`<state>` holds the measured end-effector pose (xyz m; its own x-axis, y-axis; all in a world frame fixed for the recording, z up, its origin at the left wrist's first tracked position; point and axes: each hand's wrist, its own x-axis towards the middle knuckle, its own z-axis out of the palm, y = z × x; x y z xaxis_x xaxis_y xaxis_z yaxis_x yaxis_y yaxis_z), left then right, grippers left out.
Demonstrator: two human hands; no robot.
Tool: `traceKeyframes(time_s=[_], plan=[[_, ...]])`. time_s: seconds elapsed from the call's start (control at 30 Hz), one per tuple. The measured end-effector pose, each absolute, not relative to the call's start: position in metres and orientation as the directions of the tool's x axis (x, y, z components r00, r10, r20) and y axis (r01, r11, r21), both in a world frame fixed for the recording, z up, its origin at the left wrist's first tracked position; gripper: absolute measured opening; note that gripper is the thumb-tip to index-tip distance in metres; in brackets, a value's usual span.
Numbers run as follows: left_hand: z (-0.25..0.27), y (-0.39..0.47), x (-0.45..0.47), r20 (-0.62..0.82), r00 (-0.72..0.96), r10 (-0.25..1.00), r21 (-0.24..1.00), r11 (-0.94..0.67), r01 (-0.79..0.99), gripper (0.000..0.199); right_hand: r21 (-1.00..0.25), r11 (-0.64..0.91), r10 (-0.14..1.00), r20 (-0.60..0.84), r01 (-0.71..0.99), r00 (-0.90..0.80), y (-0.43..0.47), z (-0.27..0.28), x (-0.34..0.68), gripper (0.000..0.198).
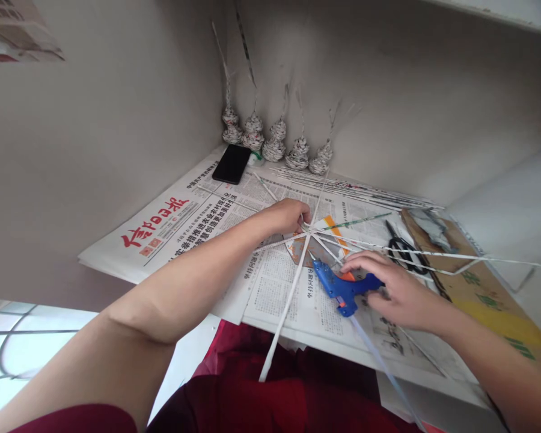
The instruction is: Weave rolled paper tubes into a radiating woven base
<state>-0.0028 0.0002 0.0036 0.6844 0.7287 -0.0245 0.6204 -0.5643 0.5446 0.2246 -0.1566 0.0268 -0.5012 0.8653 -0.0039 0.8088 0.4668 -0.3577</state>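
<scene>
My left hand (291,216) is closed on the rolled paper sticks (293,282) close to where they cross. The sticks spread out from that crossing like spokes, and one long stick runs down over the table's front edge. In my right hand (397,291) is a blue hot glue gun (336,285), fingers around its handle near the orange trigger. The gun's nozzle points up and left, just below the crossing. A long translucent glue stick (383,364) trails from the gun's back end. Under the crossing lies a small grey and orange pad (297,249).
Newspaper (162,231) covers the table. Several woven paper gourds (275,141) stand along the back wall, with a black phone (232,163) in front. More paper sticks (365,192) lie at the back right. Black scissors (406,252) and brown cardboard (473,276) are on the right.
</scene>
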Motion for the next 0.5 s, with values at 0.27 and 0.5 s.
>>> traceKeyframes(time_s=[0.27,0.5], plan=[[0.002,0.002,-0.002,-0.017,0.687,0.727,0.53,-0.576,0.622,0.031,-0.318,0.301,0.945,0.223,0.899,-0.238,-0.093,0.021,0.185,0.015],[0.004,-0.001,-0.002,-0.013,0.683,0.731,0.506,-0.584,0.635,0.035,-0.216,0.351,0.928,0.214,0.911,-0.306,-0.06,0.003,0.173,0.019]])
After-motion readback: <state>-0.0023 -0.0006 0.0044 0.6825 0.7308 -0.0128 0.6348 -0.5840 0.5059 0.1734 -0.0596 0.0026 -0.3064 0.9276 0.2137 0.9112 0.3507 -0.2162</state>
